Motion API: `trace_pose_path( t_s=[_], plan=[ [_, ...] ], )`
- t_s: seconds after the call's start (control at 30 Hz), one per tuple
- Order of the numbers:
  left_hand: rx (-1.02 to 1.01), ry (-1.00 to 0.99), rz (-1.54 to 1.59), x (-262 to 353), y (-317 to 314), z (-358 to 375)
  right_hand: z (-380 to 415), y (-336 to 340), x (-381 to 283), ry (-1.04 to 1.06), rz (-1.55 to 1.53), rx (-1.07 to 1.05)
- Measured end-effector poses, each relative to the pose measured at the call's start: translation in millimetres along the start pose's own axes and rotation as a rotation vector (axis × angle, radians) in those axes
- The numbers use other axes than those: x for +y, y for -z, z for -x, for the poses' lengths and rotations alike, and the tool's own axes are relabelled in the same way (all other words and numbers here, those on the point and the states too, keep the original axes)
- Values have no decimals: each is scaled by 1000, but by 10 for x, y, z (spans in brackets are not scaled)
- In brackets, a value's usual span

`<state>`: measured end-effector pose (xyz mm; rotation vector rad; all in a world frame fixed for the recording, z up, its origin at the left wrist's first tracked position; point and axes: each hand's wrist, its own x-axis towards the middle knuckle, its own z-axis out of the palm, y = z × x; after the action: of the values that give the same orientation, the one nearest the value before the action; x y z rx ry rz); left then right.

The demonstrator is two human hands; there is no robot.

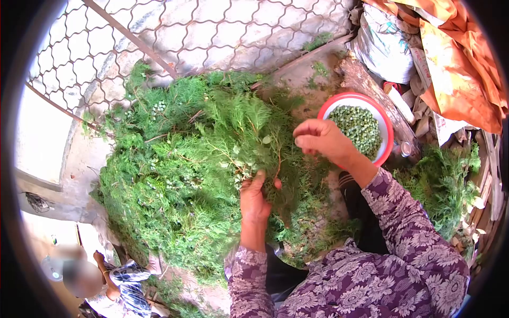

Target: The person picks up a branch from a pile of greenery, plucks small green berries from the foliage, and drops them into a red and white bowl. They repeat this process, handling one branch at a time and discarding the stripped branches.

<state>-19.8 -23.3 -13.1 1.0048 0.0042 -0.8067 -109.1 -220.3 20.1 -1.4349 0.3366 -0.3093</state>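
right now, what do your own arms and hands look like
The left sleeve and right sleeve are purple, printed with large pale many-petalled flowers, and end short of the wrists. The left hand and right hand show no gloves.

Bright light washes the pale ground [87, 159] by wavy wire mesh [213, 37], orange sheeting [453, 90] at right.

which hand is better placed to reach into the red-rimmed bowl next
Probably the right hand: it looks nearer the red-rimmed bowl, while the left hand grips leafy branches.
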Motion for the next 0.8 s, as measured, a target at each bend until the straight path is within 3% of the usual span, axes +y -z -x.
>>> trace_pose_path(
  t_s=[0.07,0.13,0.2,0.27,0.43,0.6,0.8],
  plan=[
    [-6,6,2,-18,-34,16,-27,36,36,-13,-24,33],
    [-12,12,5,-49,-67,13,-82,-22,100,196,23,43],
    [-30,40,-10,-89,-81,0,-45,-47,110,187,133,30],
    [-40,32,-16,-130,-110,15,-42,-95,127,361,282,13],
    [-39,37,-38,-177,-80,2,-27,-105,141,347,306,-19],
    [-21,27,-39,-196,-124,17,-81,-102,211,602,649,52],
    [4,-20,-44,-259,-201,73,-37,-103,246,592,1161,156]
  ],
)
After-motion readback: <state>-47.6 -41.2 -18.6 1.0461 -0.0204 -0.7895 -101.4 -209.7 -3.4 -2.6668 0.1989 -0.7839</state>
